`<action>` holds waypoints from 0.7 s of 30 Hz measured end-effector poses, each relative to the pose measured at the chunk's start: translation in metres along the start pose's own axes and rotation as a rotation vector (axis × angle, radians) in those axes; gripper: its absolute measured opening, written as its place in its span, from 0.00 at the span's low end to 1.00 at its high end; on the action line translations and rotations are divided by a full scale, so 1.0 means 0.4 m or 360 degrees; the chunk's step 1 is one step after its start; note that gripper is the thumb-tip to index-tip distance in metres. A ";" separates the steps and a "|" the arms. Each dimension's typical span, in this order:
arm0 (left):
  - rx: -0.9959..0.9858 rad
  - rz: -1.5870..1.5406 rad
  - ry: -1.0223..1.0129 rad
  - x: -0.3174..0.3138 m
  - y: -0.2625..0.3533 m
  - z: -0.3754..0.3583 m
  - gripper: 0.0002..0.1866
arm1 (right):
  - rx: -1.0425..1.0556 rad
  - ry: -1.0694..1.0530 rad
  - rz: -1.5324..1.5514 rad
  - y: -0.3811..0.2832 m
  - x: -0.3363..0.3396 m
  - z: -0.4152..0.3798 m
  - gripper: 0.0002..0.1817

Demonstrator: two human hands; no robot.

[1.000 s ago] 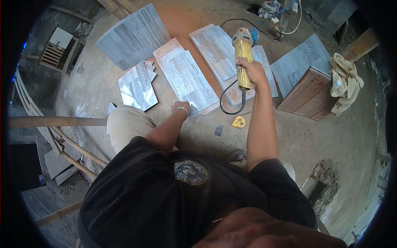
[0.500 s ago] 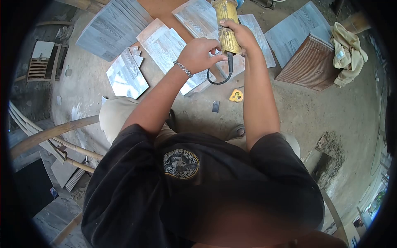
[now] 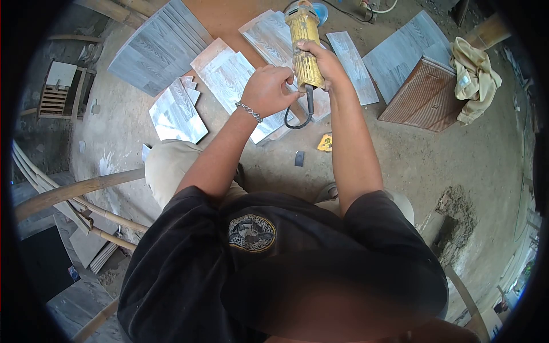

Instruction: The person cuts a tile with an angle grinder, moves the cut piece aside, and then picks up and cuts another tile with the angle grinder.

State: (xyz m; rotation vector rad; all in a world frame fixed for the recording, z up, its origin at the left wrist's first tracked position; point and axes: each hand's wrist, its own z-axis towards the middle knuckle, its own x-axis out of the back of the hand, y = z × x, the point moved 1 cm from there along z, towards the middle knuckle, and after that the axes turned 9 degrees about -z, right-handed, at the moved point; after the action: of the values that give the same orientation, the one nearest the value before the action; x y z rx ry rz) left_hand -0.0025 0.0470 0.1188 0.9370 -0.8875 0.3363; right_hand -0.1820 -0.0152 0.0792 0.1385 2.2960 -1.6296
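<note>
A yellow angle grinder (image 3: 303,48) with a blue disc (image 3: 320,14) at its far end is gripped in my right hand (image 3: 326,64). Its black cord (image 3: 309,102) loops down from the rear end. My left hand (image 3: 269,88), with a chain bracelet on the wrist, is at the left of the grinder's rear end. Its fingers are curled and the thumb reaches to the grinder body; their exact contact is partly hidden. Below the hands, grey wood-look tiles (image 3: 226,80) lie on the floor.
More tiles lean in a stack (image 3: 160,48) at upper left. A brown ribbed tile (image 3: 420,94) stands at right beside a beige cloth (image 3: 477,80). A yellow tape measure (image 3: 325,142) and a small dark piece (image 3: 299,158) lie near my feet. Bamboo poles (image 3: 80,191) cross the left side.
The grinder sits slightly lower and further left in view, and more of its blue disc shows. My left thumb has drawn back from the cord end. My right hand keeps its grip.
</note>
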 end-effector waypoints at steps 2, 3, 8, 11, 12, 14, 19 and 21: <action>-0.0073 -0.0055 0.0009 -0.006 0.008 -0.006 0.12 | -0.0013 -0.0016 -0.0024 -0.003 0.001 0.002 0.23; -0.0154 -0.0058 0.0086 -0.013 0.018 -0.012 0.12 | -0.0031 0.0002 -0.0015 -0.001 -0.001 0.001 0.23; -0.0127 0.0109 0.0301 -0.061 0.017 -0.027 0.11 | -0.0067 0.0046 0.0073 -0.004 -0.020 -0.010 0.24; -0.0105 0.0110 0.0491 -0.082 0.004 -0.030 0.20 | -0.0078 -0.0020 0.0162 -0.007 -0.036 -0.021 0.24; -0.0120 0.0104 0.0492 -0.089 -0.006 -0.031 0.20 | -0.0104 -0.0060 0.0239 -0.008 -0.038 -0.024 0.23; -0.0085 0.0093 0.0436 -0.068 0.021 -0.042 0.25 | -0.0156 -0.0013 0.0128 0.001 -0.025 -0.019 0.25; 0.0594 0.0283 -0.1075 0.022 -0.082 -0.123 0.31 | -0.0093 0.0525 -0.1268 0.051 0.024 -0.024 0.33; 0.0654 0.0364 -0.1402 0.088 -0.121 -0.163 0.34 | -0.0190 0.0718 -0.1672 0.085 0.057 -0.024 0.33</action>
State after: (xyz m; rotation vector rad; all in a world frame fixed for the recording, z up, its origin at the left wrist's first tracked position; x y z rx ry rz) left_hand 0.0816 0.0683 0.1009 1.4005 -1.7856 0.3031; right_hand -0.1966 0.0028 0.0442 -0.9829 3.0574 -2.0088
